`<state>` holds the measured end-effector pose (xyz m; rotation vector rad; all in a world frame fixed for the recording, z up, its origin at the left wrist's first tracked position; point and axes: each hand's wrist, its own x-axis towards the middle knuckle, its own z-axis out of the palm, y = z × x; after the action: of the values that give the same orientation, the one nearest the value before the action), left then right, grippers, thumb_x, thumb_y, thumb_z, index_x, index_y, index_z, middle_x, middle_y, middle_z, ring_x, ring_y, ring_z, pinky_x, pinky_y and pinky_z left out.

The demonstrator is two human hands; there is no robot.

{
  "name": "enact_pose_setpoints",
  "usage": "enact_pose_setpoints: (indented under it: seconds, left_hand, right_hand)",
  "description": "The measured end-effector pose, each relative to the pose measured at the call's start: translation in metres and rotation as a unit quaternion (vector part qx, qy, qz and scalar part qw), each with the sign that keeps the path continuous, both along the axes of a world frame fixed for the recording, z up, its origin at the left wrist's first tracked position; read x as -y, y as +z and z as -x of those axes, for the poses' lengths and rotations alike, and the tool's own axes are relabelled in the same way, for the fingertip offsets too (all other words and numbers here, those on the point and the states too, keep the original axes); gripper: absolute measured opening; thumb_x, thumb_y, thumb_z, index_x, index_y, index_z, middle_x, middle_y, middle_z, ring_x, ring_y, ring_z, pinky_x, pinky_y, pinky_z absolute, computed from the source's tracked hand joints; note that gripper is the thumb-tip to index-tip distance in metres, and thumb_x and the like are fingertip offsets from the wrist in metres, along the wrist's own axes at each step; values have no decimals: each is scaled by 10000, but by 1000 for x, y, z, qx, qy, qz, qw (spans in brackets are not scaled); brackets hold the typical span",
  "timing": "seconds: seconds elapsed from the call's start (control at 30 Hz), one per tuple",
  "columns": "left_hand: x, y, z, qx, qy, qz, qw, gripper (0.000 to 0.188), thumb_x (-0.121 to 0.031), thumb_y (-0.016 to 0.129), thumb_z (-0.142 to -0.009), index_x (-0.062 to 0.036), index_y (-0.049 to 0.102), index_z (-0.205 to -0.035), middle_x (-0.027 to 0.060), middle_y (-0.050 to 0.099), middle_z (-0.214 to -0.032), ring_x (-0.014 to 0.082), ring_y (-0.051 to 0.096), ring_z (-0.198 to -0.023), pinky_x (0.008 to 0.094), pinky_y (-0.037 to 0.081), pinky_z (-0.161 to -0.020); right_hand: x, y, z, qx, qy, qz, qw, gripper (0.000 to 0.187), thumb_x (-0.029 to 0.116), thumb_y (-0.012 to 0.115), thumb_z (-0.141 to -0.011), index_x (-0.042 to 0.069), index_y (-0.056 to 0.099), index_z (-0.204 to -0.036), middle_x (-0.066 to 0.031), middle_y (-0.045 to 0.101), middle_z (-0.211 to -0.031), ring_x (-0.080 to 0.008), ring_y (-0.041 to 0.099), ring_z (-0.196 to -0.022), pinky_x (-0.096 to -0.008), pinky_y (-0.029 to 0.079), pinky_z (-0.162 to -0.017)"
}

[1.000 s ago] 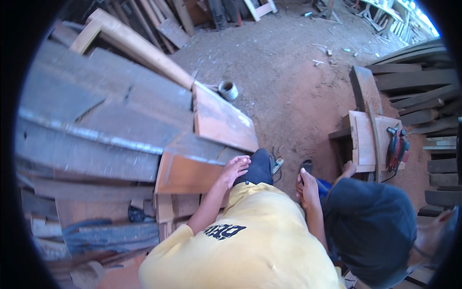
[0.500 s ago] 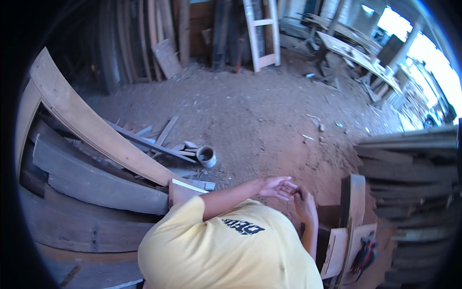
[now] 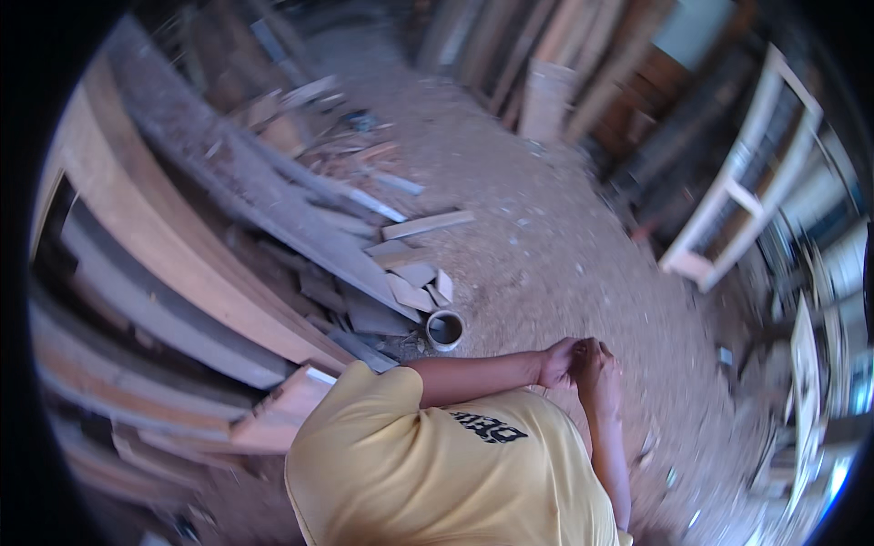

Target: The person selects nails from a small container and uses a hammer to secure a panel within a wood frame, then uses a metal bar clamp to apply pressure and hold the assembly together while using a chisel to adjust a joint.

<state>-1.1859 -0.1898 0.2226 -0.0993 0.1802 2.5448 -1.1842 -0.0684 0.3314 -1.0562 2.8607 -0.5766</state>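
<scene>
In front of my yellow shirt, my left hand and my right hand meet. The fingers of both are curled in and pressed together where they touch. Anything they hold is too small or hidden to make out. Nearest to my left forearm, a round open-topped can stands on the dirt floor. Beside it lie several wooden offcuts.
Long planks and boards are stacked along my left side. More boards lean upright at the back. A pale ladder-like wooden frame leans at the far right. Dirt floor stretches ahead, strewn with small scraps.
My view has swung to the left, bringing more stacked planks in and blurring the edges. My left hand, with fingers spread before, is now curled against my right hand.
</scene>
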Motion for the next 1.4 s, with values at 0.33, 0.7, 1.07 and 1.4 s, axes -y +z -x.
enact_pose_setpoints:
  seconds: [0.33, 0.7, 1.07, 1.4]
  left_hand:
    - [146, -22, 209, -39, 262, -12, 964, 506, -265, 377, -1029, 90, 586, -1323, 228, 617, -1374, 244, 607, -1286, 346, 529, -1058]
    - [361, 30, 464, 61, 251, 41, 965, 244, -271, 509, -980, -71, 592, -869, 21, 592, -781, 160, 631, -699, 322, 603, -807]
    - [614, -47, 645, 59, 342, 7, 938, 350, -248, 493, -974, 44, 630, -1112, 162, 696, -1067, 250, 711, -977, 426, 599, -961]
    - [868, -29, 710, 35, 573, 432, 695, 347, -286, 500, -1011, 8, 641, -1132, 137, 691, -1110, 218, 680, -1004, 400, 576, -923]
  right_hand:
    - [166, 15, 258, -46, 219, -45, 974, 116, 167, 669, -930, 85, 678, -1011, -154, 749, -874, -364, 741, -805, -472, 583, -693]
    - [361, 4, 535, 89, 212, 127, 965, 134, 90, 759, -843, 89, 794, -972, -158, 747, -885, -329, 739, -796, -403, 547, -699]
    - [631, -36, 744, 308, 242, 190, 900, 150, 3, 765, -874, -35, 763, -1019, -115, 743, -941, -157, 692, -839, -292, 537, -780]
    - [956, -31, 864, 376, 465, 76, 798, 123, 39, 818, -849, -33, 728, -893, -80, 729, -867, -112, 635, -772, -277, 509, -733]
